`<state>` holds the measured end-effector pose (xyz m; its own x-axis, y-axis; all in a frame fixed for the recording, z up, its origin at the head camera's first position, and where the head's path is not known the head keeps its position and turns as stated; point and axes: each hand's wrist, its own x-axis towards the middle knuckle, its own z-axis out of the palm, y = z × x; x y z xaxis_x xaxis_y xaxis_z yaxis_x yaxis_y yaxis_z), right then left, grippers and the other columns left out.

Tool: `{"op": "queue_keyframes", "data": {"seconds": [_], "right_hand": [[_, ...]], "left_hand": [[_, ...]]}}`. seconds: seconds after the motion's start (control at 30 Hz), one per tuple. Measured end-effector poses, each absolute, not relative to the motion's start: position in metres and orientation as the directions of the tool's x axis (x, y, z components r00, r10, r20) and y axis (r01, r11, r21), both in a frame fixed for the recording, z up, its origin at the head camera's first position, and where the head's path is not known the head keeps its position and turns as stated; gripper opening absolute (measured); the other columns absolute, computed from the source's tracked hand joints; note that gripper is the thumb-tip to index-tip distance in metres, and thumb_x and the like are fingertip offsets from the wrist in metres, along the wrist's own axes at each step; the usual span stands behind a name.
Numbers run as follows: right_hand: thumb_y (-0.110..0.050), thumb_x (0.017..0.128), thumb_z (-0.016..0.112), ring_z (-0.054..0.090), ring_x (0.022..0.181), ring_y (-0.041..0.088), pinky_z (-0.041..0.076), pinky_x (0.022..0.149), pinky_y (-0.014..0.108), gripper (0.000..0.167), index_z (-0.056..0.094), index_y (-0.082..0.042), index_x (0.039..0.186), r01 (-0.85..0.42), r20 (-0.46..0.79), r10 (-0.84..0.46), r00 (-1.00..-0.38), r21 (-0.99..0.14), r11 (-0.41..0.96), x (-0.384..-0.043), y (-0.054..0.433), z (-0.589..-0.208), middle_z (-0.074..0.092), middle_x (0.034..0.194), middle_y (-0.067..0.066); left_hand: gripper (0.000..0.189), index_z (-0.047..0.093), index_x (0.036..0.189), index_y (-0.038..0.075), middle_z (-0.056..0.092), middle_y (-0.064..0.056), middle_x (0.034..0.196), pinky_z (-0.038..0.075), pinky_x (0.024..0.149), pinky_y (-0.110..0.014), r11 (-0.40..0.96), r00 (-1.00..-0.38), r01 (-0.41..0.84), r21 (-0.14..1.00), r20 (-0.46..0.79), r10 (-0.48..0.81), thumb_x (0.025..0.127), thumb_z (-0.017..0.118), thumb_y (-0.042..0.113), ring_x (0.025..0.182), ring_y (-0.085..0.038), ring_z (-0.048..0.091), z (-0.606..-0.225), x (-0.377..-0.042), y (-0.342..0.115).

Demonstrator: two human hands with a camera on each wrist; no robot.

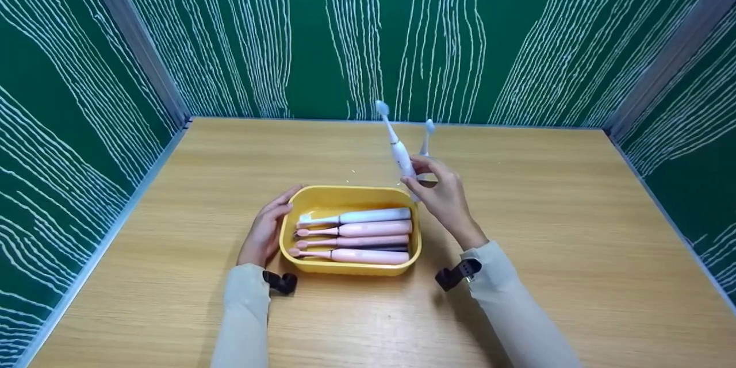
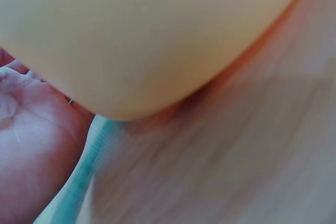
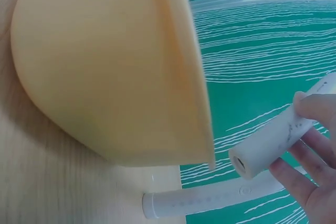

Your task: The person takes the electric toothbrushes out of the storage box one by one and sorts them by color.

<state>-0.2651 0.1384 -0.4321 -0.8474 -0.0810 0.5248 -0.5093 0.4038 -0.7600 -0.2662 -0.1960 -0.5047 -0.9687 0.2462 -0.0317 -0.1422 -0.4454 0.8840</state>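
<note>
My right hand [image 1: 445, 192] pinches a white electric toothbrush [image 1: 403, 160] by its handle, brush head up and tilted left, at the right rim of a yellow bin [image 1: 351, 268]. The handle's bottom end shows in the right wrist view. Just behind that hand, a second white toothbrush [image 3: 199, 200] stands upright on the table, partly hidden in the head view. My left hand [image 1: 265, 234] rests against the bin's left side, its fairly straight fingers at the rim near the back corner. Inside the bin lie a white toothbrush [image 1: 374, 215] and several pink toothbrushes [image 1: 374, 256], heads left.
The wooden table [image 1: 517, 184] runs back to a green wall [image 1: 517, 40] with white wavy lines. Similar green panels rise at left and right, with grey posts [image 1: 144, 40] at the corners. Small white specks [image 1: 353, 172] lie behind the bin. Each wrist wears a black camera mount [image 1: 457, 275].
</note>
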Motion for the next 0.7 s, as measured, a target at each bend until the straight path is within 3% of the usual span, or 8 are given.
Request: {"op": "queue_keyframes", "data": {"seconds": [0.23, 0.53, 0.7], "right_hand": [[-0.007, 0.084, 0.072, 0.065, 0.098, 0.023, 0.059, 0.079, 0.029, 0.037, 0.064, -0.002, 0.119, -0.496, 0.534, -0.01, -0.845, -0.778, 0.385, -0.265, 0.144, -0.438, 0.068, 0.11, 0.013], [-0.008, 0.083, 0.073, 0.064, 0.1, 0.024, 0.057, 0.083, 0.045, 0.039, 0.061, -0.001, 0.12, -0.47, 0.521, 0.047, -0.852, -0.803, 0.366, -0.265, 0.151, -0.441, 0.066, 0.11, 0.015], [-0.007, 0.084, 0.073, 0.064, 0.101, 0.023, 0.057, 0.084, 0.043, 0.039, 0.06, -0.001, 0.12, -0.448, 0.504, 0.07, -0.861, -0.816, 0.365, -0.265, 0.156, -0.443, 0.066, 0.11, 0.014]], "left_hand": [[0.05, 0.026, 0.149, -0.003, 0.023, -0.014, 0.159, 0.016, 0.122, -0.038, -0.441, -0.965, -0.149, 0.885, -0.033, 0.259, 0.1, 0.029, 0.001, 0.145, -0.024, 0.023, -0.506, -0.267, -0.197], [0.05, 0.029, 0.149, -0.001, 0.028, -0.012, 0.157, 0.021, 0.12, -0.035, -0.428, -0.968, -0.155, 0.89, -0.05, 0.246, 0.099, 0.03, 0.002, 0.142, -0.022, 0.028, -0.505, -0.267, -0.197], [0.05, 0.028, 0.149, -0.002, 0.025, -0.012, 0.158, 0.018, 0.121, -0.036, -0.433, -0.971, -0.149, 0.889, -0.047, 0.236, 0.099, 0.03, 0.002, 0.145, -0.022, 0.023, -0.505, -0.267, -0.195]]}}
